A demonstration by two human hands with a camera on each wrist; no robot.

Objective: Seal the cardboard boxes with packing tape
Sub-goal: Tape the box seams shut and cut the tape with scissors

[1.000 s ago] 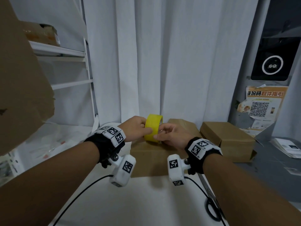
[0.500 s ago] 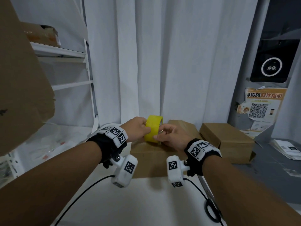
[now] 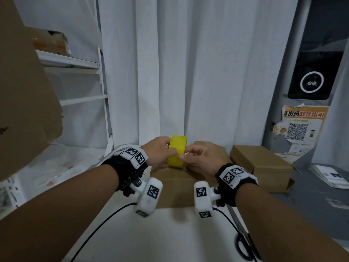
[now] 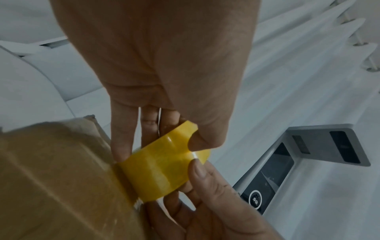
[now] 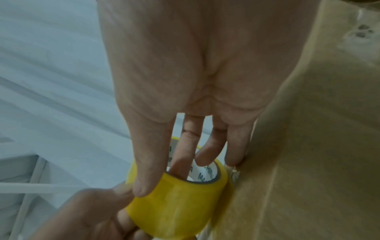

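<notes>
Across the middle of the head view sits the nearer cardboard box [image 3: 181, 186], flat on the white table [image 3: 170, 233], and it looks placed square to the person so the top seam faces up for taping; a second cardboard box [image 3: 262, 165] waits just beside it at centre right, apart from the hands. Over that nearer box, both hands crowd the yellow packing tape roll [image 3: 177, 152], held on edge just above the cardboard. The left hand [image 3: 158, 152] clamps it, thumb on the outer face and fingers behind, apparently to steady it. The right hand [image 3: 200, 157] has its thumb pressed on the yellow face and a finger hooked inside the core, which reads to me as hunting for the loose end. Down at lower right, scissors [image 3: 243, 241] lie on the table, likely ready for cutting, but their blades are partly behind the right forearm. Whether any tape is peeled free, I cannot tell; the seam itself is hidden behind the hands, and the wrist views are dim.
</notes>
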